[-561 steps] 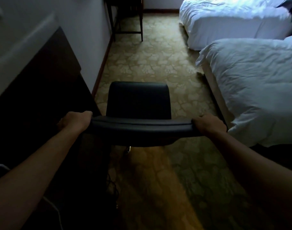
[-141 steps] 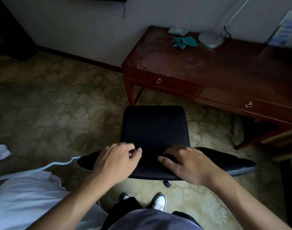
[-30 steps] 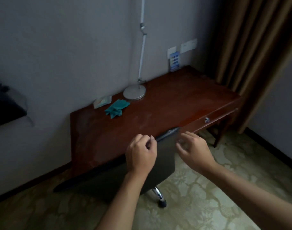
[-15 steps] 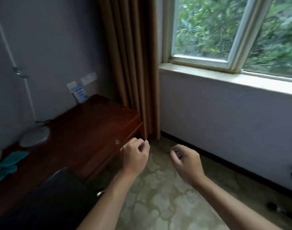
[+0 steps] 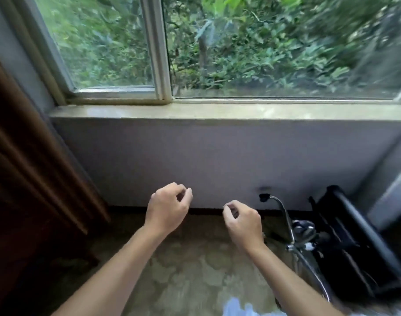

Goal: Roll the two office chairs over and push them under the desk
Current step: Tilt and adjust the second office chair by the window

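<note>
Two bare forearms reach forward over the pale patterned carpet [image 5: 195,270]. The left hand [image 5: 167,208] and the right hand [image 5: 242,222] hover side by side in the air, fingers loosely curled inward, gripping and touching nothing. At the floor's right edge a black padded office chair with chrome tubing [image 5: 345,236] stands against the wall, just right of the right hand. A brown pleated curtain [image 5: 24,167] hangs at left. Beyond, a glossy stone windowsill [image 5: 217,111] runs under a white-framed window [image 5: 158,53] showing green foliage.

Glossy stone window sill [image 5: 217,111]; matt painted wall [image 5: 206,160]; patterned carpet [image 5: 195,270]; black chair [image 5: 345,238] with shiny chrome frame [image 5: 286,215].
</note>
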